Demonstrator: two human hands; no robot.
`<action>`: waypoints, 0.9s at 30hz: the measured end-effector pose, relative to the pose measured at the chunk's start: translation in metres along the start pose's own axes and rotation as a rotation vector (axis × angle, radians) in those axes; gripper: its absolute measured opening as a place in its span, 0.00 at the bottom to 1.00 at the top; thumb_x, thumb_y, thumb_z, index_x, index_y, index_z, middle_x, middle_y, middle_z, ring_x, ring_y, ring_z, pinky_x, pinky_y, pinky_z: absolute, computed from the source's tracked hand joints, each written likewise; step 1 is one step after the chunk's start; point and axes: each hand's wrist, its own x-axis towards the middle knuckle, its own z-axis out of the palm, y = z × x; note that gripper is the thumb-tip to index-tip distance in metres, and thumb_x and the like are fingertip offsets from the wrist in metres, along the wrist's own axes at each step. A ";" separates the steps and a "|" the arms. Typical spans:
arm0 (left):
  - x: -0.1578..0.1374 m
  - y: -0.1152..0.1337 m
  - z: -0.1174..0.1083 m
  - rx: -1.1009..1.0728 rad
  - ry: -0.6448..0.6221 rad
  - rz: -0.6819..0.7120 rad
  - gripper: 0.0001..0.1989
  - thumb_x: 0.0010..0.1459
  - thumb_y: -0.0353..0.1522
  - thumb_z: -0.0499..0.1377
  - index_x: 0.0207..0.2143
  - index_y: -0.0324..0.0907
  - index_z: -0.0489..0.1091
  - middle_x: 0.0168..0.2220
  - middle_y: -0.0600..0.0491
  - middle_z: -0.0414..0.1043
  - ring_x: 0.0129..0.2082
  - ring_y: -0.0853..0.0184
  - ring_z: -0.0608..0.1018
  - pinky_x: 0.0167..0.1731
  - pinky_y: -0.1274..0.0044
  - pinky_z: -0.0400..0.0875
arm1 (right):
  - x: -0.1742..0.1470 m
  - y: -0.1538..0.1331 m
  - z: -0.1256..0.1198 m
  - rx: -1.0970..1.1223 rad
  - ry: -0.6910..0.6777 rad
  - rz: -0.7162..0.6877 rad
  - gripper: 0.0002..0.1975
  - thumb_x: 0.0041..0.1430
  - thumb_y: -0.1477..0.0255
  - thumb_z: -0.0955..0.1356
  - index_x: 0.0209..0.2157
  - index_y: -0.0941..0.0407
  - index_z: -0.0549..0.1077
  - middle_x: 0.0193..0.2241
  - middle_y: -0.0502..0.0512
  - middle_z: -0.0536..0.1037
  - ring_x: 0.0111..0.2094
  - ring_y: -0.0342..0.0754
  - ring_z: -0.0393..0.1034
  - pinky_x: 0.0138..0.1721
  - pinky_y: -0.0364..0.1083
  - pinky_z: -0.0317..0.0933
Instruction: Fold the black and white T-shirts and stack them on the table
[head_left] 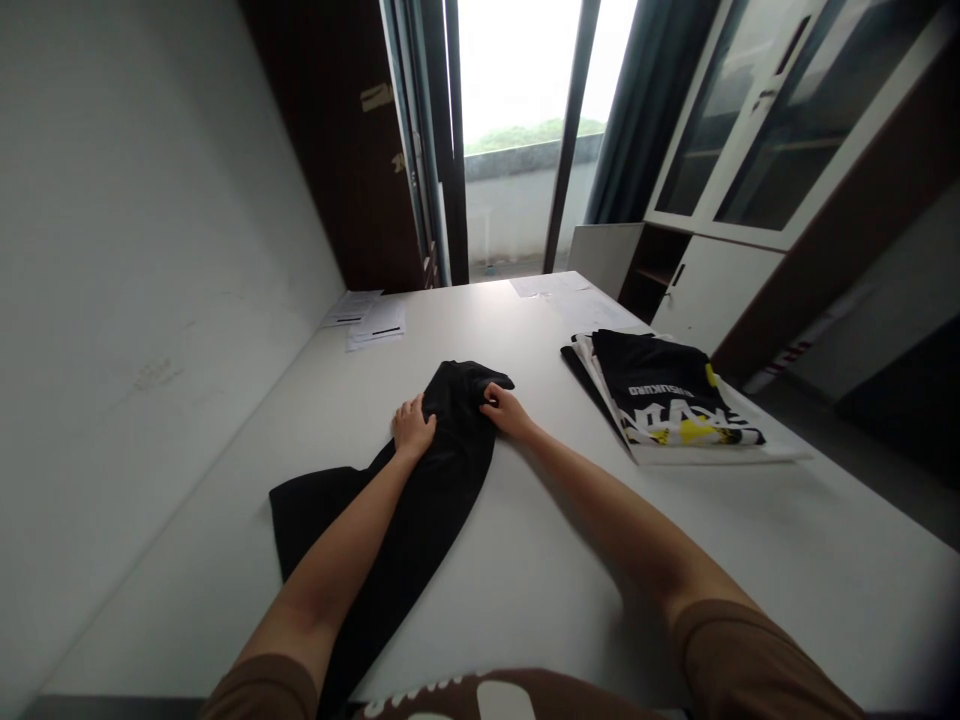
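Note:
A pair of black pants lies crumpled on the white table, one leg spread to the left and the other running toward my body. On the left edge of its upper part rests my left hand, fingers stretched out over the cloth. My right hand pinches the fabric at the upper right edge, thumb and fingertips closed on it. Where the cloth bunches between both hands, its folds are too dark to make out.
To the right lies a stack of folded clothes, a black printed one on top. Paper sheets lie by the left wall, and more papers at the far edge. A white cabinet stands beyond the table on the right.

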 end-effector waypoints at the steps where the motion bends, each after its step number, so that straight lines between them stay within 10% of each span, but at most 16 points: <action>1: -0.004 0.001 0.002 0.007 -0.002 0.000 0.28 0.61 0.34 0.60 0.64 0.43 0.65 0.61 0.39 0.67 0.63 0.47 0.66 0.62 0.58 0.56 | 0.000 -0.004 0.003 0.068 -0.020 -0.011 0.07 0.49 0.70 0.67 0.29 0.52 0.62 0.28 0.46 0.65 0.32 0.46 0.59 0.35 0.44 0.55; 6: -0.020 0.007 0.004 -0.370 0.003 -0.037 0.27 0.63 0.37 0.60 0.64 0.48 0.65 0.61 0.45 0.70 0.60 0.51 0.71 0.62 0.60 0.61 | -0.009 -0.027 0.018 0.358 -0.209 0.024 0.14 0.45 0.66 0.73 0.25 0.54 0.64 0.30 0.48 0.67 0.35 0.46 0.61 0.38 0.45 0.58; 10: -0.019 0.006 0.005 -0.854 0.134 -0.213 0.20 0.70 0.37 0.52 0.62 0.47 0.66 0.61 0.47 0.70 0.61 0.58 0.71 0.62 0.65 0.64 | -0.019 -0.040 0.020 0.720 -0.312 0.357 0.18 0.52 0.55 0.73 0.28 0.54 0.68 0.27 0.48 0.70 0.30 0.45 0.63 0.33 0.44 0.58; 15: -0.014 0.005 0.004 -1.355 -0.121 -0.444 0.24 0.66 0.34 0.59 0.63 0.43 0.64 0.44 0.47 0.79 0.44 0.63 0.82 0.50 0.69 0.77 | -0.018 -0.039 0.015 0.886 -0.211 0.518 0.17 0.49 0.57 0.77 0.32 0.53 0.72 0.26 0.47 0.75 0.27 0.44 0.65 0.29 0.43 0.59; 20: -0.016 0.009 -0.006 -1.460 -0.341 -0.374 0.29 0.57 0.34 0.69 0.59 0.42 0.67 0.38 0.49 0.80 0.35 0.63 0.82 0.41 0.71 0.79 | -0.017 -0.039 0.015 0.875 -0.303 0.445 0.21 0.43 0.65 0.80 0.39 0.54 0.75 0.30 0.47 0.78 0.27 0.42 0.68 0.31 0.42 0.62; 27: -0.017 0.010 0.004 -1.272 -0.238 -0.321 0.22 0.57 0.37 0.68 0.52 0.42 0.68 0.38 0.49 0.79 0.33 0.64 0.81 0.37 0.72 0.78 | -0.025 -0.054 0.030 0.646 -0.367 0.305 0.21 0.47 0.61 0.78 0.42 0.54 0.79 0.39 0.52 0.82 0.41 0.52 0.75 0.50 0.53 0.67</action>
